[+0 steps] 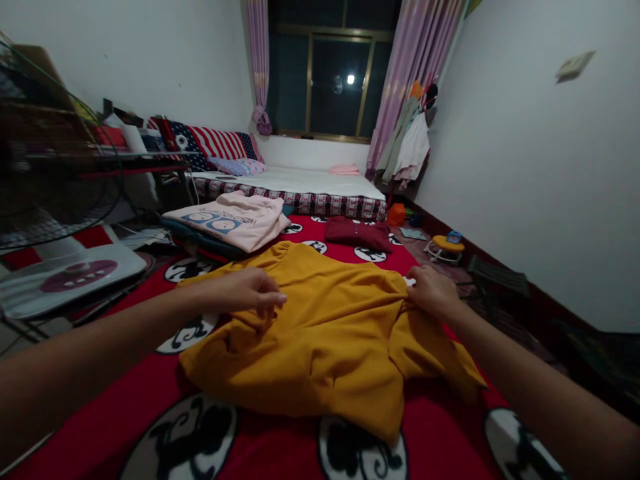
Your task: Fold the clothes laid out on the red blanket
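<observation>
A mustard-yellow top (320, 333) lies spread and wrinkled on a red blanket (280, 447) with black-and-white round prints. One sleeve points left and the other trails to the lower right. My right hand (433, 290) is closed on the top near its right shoulder, pinching the cloth. Over the left part of the top is my left hand (261, 293), its fingers loosely bent and apart, with nothing seen in them. Whether its fingertips touch the cloth I cannot tell. Beyond the top, a folded pink shirt (240, 217) with printed glasses lies on a pile of dark clothes.
A folded dark red garment (357, 233) lies on the blanket's far part. Behind is a bed (310, 183) under a window. At left stand a fan (50, 160) and a white plastic chair (70, 280); at right, a small yellow stool (447, 244) stands near the wall.
</observation>
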### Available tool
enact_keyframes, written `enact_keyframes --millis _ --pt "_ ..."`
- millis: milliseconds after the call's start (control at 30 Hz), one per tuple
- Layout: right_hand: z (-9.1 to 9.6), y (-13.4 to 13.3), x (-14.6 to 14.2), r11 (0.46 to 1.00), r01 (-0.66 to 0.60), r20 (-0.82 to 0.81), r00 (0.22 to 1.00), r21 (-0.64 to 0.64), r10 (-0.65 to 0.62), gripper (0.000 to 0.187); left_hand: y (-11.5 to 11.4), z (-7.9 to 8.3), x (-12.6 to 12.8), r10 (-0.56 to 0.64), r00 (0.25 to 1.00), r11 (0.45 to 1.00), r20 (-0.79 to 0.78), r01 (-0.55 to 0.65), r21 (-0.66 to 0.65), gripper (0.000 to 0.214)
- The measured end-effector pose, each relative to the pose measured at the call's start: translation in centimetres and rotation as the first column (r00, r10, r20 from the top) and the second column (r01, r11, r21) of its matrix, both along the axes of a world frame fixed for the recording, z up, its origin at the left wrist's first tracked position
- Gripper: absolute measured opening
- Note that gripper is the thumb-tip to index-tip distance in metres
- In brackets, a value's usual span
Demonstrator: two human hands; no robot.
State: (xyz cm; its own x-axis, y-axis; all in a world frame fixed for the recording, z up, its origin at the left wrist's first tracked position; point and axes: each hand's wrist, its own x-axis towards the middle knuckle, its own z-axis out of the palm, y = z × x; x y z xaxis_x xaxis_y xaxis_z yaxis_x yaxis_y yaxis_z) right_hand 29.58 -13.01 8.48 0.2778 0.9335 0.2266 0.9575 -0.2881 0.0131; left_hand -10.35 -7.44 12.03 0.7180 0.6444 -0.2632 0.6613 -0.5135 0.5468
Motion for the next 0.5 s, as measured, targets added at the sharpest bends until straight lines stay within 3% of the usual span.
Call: enact_keyframes --millis 33,100,167,267,333,400,500 --pt "-0.2 0.6 -0.7 1.0 0.005 -0.019 1.0 0.013 -0.005 0.035 1.7 -0.3 0.5 0.036 0.997 0.989 0.065 -0.045 0.138 0.048" --pt "-0.7 1.8 -2.2 0.999 0.036 -0.118 0.992 -0.004 -0.037 0.047 5.0 -1.6 1.6 0.097 0.983 0.902 0.156 -0.153 0.403 0.045" --pt "-1.5 2.9 -3.6 0.996 0.073 -0.22 0.972 -0.057 -0.084 0.063 7.8 -3.5 2.5 0.222 0.968 0.819 0.119 -0.252 0.516 0.052" --pt "-2.9 3.7 -4.7 0.987 0.119 -0.228 0.963 -0.108 -0.142 0.073 9.9 -6.2 3.3 0.445 0.895 0.758 -0.012 -0.37 0.537 0.082" --pt "-3.7 3.9 -4.8 0.984 0.131 -0.186 0.971 -0.122 -0.153 0.064 10.2 -7.5 3.4 0.53 0.847 0.728 -0.042 -0.429 0.534 0.092" --pt "-4.0 3.7 -4.6 0.983 0.118 -0.145 0.98 -0.138 -0.138 0.046 10.0 -8.2 3.4 0.532 0.845 0.74 -0.052 -0.434 0.514 0.082" --pt "-3.4 3.6 -3.6 0.985 0.027 -0.088 0.995 -0.169 -0.042 0.027 9.2 -7.7 2.8 0.443 0.893 0.81 -0.075 -0.363 0.46 0.052"
